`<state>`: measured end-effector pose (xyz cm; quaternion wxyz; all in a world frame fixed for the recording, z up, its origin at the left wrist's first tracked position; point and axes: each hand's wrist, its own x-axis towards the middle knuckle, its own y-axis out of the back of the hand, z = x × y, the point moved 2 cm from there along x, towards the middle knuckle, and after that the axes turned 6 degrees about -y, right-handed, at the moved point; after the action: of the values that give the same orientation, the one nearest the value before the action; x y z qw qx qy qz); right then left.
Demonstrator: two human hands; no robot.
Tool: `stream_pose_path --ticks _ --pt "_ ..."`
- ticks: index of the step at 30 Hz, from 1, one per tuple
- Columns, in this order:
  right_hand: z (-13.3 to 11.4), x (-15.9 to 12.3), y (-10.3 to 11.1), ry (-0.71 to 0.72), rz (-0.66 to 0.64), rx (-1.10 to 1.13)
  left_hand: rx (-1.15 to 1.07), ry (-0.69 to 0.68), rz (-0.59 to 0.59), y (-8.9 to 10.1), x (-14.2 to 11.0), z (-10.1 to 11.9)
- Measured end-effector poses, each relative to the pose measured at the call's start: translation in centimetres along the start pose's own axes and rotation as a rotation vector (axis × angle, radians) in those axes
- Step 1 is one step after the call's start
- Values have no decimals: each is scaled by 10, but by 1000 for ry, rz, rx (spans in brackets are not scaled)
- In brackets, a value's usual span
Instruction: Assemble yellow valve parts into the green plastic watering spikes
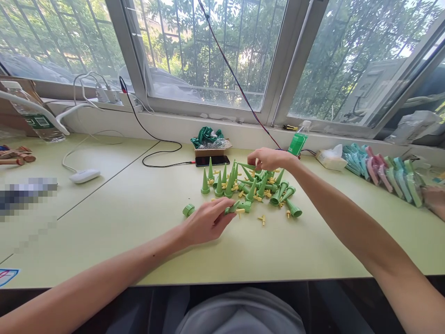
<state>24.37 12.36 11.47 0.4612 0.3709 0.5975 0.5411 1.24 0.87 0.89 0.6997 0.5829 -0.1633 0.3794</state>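
Observation:
My left hand [210, 220] is closed, low over the table's middle. Between its thumb and fingers is a green plastic watering spike [232, 208], partly covered, with a small yellow valve beside its tip. Further back, my right hand [269, 159] reaches over the pile with bent fingers, pinching a green cone spike [246, 165] that points left. Below and around it lies a heap of green spikes [262, 183] mixed with yellow valves. Several spikes [205, 183] stand upright on the left. A lone green cap [188, 210] lies left of my left hand, and a loose yellow valve [262, 220] sits in front.
Behind the pile are a black phone [212, 161] on a cable and a small cardboard box [210, 151] holding green plastic. A green-labelled bottle [298, 139], tissue pack [331, 157] and bagged coloured items [382, 171] line the right. A white device [84, 176] lies left. Another hand [434, 200] shows far right.

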Motion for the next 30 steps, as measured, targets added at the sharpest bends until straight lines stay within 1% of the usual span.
stream_pose_path --ticks 5,9,13,16,18,19,21,22,24,25,27,29,30 --pt "-5 4 -5 19 -72 -44 4 10 -6 0 0 0" --pt "-7 10 -12 9 -120 -51 2 2 -4 0 0 1" --pt "-6 15 -19 3 -123 -41 -4 4 -6 0 0 1" --pt "-5 13 -16 -7 -99 -30 -9 6 -1 0 0 0" --pt "-6 6 -9 -24 -54 -28 -11 10 14 0 1 0" --pt "-7 0 -5 -37 -11 -29 -12 14 27 0 1 0" --pt "-14 -17 5 -67 155 -40 -11 33 56 0 1 -1" --pt "-19 -29 8 -61 248 -28 -6 51 72 0 1 -2" --pt "-33 -54 11 -33 381 6 7 100 112 0 1 -3" --pt "-41 -67 11 -22 418 22 8 122 134 0 1 -4" --pt "-54 -86 9 -3 451 24 -6 148 175 0 1 -5" --pt "-62 -92 7 -12 444 6 -25 147 194 0 1 -5" --pt "-62 -88 7 -22 433 -2 -28 142 195 0 1 -5"
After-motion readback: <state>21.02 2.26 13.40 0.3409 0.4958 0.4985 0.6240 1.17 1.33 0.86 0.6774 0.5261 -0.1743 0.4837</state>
